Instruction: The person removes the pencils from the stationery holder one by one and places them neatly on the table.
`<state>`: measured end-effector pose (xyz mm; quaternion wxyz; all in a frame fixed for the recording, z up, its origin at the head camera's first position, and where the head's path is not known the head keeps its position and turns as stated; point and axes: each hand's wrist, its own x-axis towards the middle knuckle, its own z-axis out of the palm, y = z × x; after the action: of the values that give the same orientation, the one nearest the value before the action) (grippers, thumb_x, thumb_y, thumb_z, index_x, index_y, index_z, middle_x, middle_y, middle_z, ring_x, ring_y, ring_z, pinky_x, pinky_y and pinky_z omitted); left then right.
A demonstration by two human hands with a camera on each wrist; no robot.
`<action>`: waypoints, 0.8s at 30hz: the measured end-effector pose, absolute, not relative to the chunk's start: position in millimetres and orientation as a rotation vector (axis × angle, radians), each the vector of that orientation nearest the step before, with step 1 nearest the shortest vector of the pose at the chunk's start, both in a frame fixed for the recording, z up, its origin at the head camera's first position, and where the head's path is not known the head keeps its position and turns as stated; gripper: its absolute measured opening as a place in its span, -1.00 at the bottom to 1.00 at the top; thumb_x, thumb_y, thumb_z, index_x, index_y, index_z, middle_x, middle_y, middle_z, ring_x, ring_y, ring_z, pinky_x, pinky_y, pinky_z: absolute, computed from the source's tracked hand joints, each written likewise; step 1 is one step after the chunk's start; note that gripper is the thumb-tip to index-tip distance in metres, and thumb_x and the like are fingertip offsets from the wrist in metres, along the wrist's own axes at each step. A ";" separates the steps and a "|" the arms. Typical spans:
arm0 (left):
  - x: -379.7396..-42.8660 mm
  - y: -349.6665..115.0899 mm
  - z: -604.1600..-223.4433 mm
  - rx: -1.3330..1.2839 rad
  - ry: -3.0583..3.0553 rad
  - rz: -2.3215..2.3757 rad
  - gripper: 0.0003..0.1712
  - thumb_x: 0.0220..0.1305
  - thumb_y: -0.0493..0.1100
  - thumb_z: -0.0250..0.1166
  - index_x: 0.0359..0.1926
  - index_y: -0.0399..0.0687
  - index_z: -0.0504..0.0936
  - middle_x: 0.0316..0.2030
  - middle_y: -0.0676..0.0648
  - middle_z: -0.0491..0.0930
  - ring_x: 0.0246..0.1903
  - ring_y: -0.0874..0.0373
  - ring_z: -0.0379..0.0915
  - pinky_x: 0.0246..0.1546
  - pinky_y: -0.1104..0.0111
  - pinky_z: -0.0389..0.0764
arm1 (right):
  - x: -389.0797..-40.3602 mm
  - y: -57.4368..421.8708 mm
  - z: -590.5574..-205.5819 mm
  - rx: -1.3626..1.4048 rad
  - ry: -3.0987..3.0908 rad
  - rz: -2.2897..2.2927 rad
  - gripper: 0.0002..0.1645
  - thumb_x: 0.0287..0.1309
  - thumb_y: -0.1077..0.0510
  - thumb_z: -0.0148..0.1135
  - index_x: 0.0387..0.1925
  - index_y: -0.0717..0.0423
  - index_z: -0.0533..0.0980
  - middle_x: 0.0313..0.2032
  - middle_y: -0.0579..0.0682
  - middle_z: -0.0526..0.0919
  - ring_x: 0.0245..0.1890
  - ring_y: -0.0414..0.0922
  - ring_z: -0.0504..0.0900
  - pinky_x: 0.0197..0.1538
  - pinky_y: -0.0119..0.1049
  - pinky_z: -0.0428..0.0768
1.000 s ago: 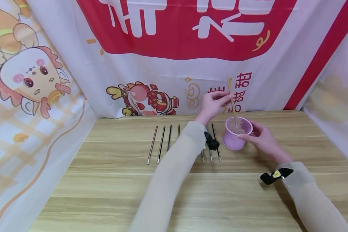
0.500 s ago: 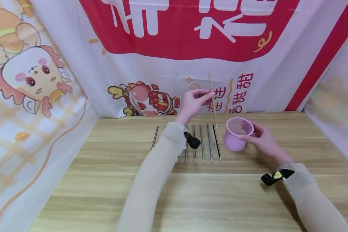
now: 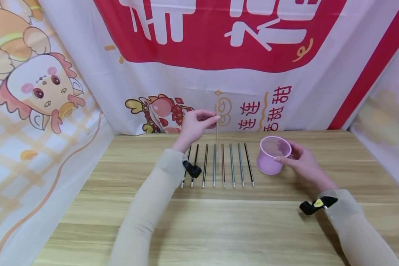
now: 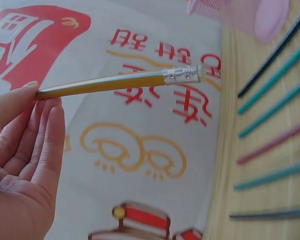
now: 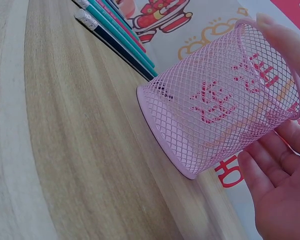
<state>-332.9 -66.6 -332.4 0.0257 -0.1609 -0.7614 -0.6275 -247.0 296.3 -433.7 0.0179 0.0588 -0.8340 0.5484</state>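
My left hand (image 3: 194, 125) pinches a yellow pencil (image 3: 217, 122) upright above a row of several pencils (image 3: 222, 164) lying on the wooden table (image 3: 199, 221). In the left wrist view the yellow pencil (image 4: 120, 82) shows its metal ferrule, held between thumb and fingers (image 4: 40, 130). A pink mesh cup (image 3: 273, 154) stands to the right of the row. My right hand (image 3: 302, 160) holds the cup by its right side; the pink mesh cup (image 5: 220, 120) looks empty, with my fingers (image 5: 282, 175) along its wall.
A printed cloth backdrop (image 3: 199, 66) with red lettering and cartoon figures stands along the table's far edge and drapes the left and right sides. Black straps sit on both wrists. The near half of the table is bare wood.
My left hand lifted the yellow pencil out of the pink cup and carried it left, over the row of pencils. The right hand stayed on the cup.
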 end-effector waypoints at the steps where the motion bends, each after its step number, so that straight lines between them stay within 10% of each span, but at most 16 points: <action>1: -331.9 -72.7 -334.0 -0.484 -2.360 -1.936 -0.71 0.26 -0.06 0.50 -0.08 -0.11 0.76 -0.19 -0.04 0.74 -0.23 0.05 0.73 -0.13 0.30 0.75 | -247.0 296.3 -433.8 0.186 -2.588 1.705 -0.03 0.25 -0.02 0.46 0.52 0.19 0.20 0.34 0.26 0.41 0.28 0.13 0.41 0.07 -0.66 0.48; 24: -316.7 -231.3 -397.0 0.011 -2.892 -1.575 -0.76 0.30 -0.31 0.43 -0.07 -0.39 0.72 -0.26 -0.25 0.74 -0.41 0.13 0.69 -0.27 0.32 0.77 | -242.6 291.6 -433.4 0.200 -2.573 1.681 -0.08 0.28 0.00 0.43 0.50 0.22 0.22 0.32 0.29 0.43 0.25 0.12 0.44 0.06 -0.66 0.49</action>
<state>-316.7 -231.3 -397.0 -0.0756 0.0034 -0.8756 -0.4771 -242.6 291.6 -433.4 0.0310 0.0648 -0.8350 0.5456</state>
